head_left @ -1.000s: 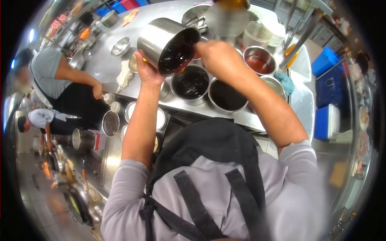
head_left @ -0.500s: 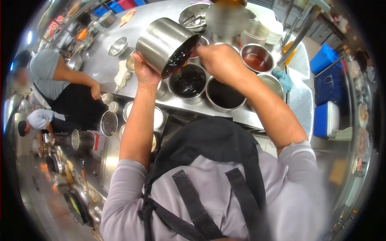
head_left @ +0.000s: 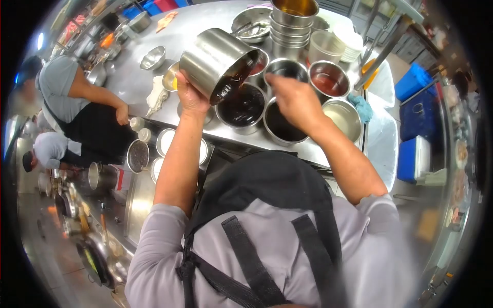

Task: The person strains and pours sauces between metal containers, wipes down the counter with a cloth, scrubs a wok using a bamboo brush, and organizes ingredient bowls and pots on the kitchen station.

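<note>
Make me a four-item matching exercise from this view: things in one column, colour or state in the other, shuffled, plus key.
Things
1. steel pot in the left hand
2. stacked steel containers
3. cloth at the tabletop's right edge
4. cloth nearest the left hand

Colour or state
A. blue-green
B. tilted, mouth downward
C. whitish
D. nested, upright

Pairs: 1-B; 2-D; 3-A; 4-C

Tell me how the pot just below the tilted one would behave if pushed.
The pot would probably feel heavy, since dark contents fill much of it. They look wet and glossy, so might slosh. Standing upright on a smooth metal table, it would likely slide rather than roll.
</note>
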`<state>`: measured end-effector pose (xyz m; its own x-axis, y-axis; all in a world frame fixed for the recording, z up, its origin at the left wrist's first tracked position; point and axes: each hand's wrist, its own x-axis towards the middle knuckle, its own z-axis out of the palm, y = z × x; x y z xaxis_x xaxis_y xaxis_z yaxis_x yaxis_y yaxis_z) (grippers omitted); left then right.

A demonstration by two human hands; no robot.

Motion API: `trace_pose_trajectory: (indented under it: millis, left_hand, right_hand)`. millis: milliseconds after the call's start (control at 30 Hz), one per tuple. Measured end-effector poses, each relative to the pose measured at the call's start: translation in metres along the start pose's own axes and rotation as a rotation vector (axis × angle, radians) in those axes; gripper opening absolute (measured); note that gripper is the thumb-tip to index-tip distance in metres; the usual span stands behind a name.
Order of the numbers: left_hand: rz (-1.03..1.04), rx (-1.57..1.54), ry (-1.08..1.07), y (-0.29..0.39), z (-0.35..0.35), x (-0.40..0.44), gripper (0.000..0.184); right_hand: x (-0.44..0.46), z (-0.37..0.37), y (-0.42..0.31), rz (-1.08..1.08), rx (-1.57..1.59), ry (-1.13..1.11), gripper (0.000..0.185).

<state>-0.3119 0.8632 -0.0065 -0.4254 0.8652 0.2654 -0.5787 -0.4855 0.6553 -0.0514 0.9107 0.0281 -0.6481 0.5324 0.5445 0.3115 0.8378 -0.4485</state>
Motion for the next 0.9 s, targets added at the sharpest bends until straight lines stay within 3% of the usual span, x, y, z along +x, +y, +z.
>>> trace_pose_trajectory:
  millis: [33,100,167,233,300,333,433,533,567,700,767,833,900]
  left_hand:
    - [0.000,0.000,0.003,0.000,-0.001,0.000,0.090]
    - [-0.005,0.007,-0.012,0.000,-0.003,0.003,0.089]
    - [0.011,0.000,0.001,-0.002,-0.006,0.004,0.092]
    - [0.027,-0.004,0.016,-0.003,-0.010,0.005,0.095]
    - [0.031,-0.041,-0.005,-0.004,-0.014,0.007,0.093]
    - [0.031,-0.041,-0.006,-0.003,-0.014,0.005,0.093]
    - [0.021,0.002,-0.002,-0.003,-0.012,0.007,0.092]
    - [0.014,-0.016,-0.006,-0.005,-0.007,0.003,0.091]
    - [0.011,0.015,0.001,-0.006,-0.002,0.001,0.089]
    - [0.017,0.064,0.008,-0.007,0.005,0.001,0.087]
    - [0.023,0.024,-0.006,-0.006,0.011,0.001,0.087]
    - [0.029,-0.007,-0.030,-0.003,0.013,0.003,0.086]
    - [0.031,-0.003,-0.031,-0.003,0.013,0.003,0.086]
  right_hand:
    - [-0.002,-0.002,0.001,0.075,-0.024,0.109,0.026]
    - [-0.003,0.001,0.007,0.098,-0.060,0.024,0.025]
    - [-0.006,0.000,0.004,-0.087,0.070,-0.126,0.025]
    - [-0.009,-0.001,0.001,-0.057,0.084,-0.054,0.025]
    - [-0.012,0.001,0.005,0.136,-0.041,0.036,0.026]
    - [-0.014,0.003,0.007,0.074,-0.049,-0.089,0.026]
    - [-0.011,0.006,0.008,-0.043,0.158,-0.031,0.027]
    - [0.007,0.012,0.011,0.063,0.014,0.064,0.027]
    - [0.013,0.013,0.017,0.043,0.032,-0.131,0.028]
    - [0.022,0.015,0.010,-0.048,0.148,-0.097,0.026]
    - [0.029,0.019,0.010,0.050,-0.033,0.068,0.024]
    - [0.032,0.024,0.005,0.098,-0.050,-0.014,0.023]
    - [0.035,0.022,0.001,-0.160,0.151,-0.109,0.022]
